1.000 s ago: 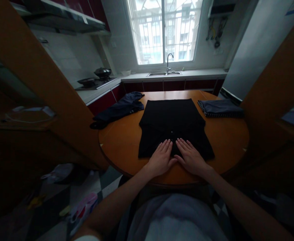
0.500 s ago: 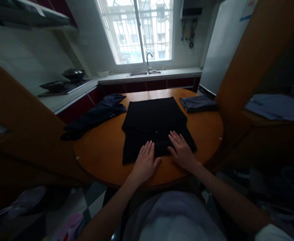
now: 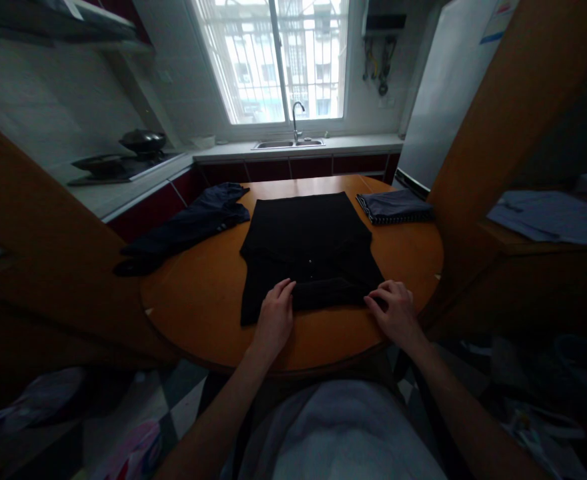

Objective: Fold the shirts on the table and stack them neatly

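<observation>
Black garment (image 3: 306,230), right hand (image 3: 395,312) at edge, fridge label (image 3: 497,24) illegible

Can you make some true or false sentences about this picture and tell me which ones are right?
1. The black garment lies on the table. True.
2. The left hand and the right hand are both at the garment's near side. True.
3. The right hand holds a pan. False: it is by the garment's near right corner.
4. The table's near edge is straight. False: it is curved.
5. The folded gray cloth is right of the garment. True.
</observation>
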A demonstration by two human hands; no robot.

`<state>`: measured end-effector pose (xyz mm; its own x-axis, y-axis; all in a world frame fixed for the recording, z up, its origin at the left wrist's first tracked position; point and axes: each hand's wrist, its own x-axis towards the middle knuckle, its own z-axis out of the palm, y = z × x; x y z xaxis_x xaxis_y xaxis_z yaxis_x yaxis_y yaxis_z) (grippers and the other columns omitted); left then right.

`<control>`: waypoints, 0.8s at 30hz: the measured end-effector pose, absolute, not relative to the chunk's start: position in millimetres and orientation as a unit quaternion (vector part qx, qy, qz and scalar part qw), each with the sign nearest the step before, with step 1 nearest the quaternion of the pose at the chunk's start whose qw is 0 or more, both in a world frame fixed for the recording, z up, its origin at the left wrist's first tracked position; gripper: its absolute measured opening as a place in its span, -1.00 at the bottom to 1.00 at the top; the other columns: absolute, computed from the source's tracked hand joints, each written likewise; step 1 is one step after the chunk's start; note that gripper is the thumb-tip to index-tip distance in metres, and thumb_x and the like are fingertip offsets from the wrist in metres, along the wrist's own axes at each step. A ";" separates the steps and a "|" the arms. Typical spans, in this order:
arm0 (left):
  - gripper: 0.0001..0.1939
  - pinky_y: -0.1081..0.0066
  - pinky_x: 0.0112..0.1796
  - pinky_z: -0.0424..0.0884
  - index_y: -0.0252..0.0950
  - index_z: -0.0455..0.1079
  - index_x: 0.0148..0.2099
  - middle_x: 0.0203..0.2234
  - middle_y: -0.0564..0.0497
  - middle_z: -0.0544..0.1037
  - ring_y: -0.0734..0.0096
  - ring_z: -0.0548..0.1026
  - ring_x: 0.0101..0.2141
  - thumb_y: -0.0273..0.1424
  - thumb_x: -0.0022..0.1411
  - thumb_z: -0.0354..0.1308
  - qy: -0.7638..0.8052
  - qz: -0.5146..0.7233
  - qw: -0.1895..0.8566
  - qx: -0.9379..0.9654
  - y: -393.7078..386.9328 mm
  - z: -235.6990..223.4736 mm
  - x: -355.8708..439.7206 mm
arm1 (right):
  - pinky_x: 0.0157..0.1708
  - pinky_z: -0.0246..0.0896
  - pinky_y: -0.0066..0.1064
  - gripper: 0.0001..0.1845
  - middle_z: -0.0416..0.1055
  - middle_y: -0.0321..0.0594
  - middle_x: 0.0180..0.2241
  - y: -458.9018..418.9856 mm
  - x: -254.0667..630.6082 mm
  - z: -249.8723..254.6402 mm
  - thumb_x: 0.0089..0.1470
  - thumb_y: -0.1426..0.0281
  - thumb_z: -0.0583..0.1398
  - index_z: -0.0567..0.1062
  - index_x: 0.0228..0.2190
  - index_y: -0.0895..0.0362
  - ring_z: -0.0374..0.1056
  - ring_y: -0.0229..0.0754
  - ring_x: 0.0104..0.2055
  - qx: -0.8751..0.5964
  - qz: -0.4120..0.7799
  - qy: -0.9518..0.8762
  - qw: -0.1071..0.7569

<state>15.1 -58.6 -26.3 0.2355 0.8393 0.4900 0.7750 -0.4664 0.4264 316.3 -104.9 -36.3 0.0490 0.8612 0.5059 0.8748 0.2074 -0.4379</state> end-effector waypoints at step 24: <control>-0.42 -0.06 0.33 0.05 -0.27 0.08 0.44 0.40 -0.17 0.14 0.10 0.02 0.41 -0.24 0.47 -0.02 0.416 0.181 -0.031 0.891 -76.1 -20.4 27.8 | 0.35 -0.11 0.01 -0.45 0.13 0.02 0.37 -107.2 231.0 -25.0 0.36 0.29 -0.03 0.25 0.31 0.17 -0.07 0.02 0.44 -0.535 -0.026 -0.792 0.291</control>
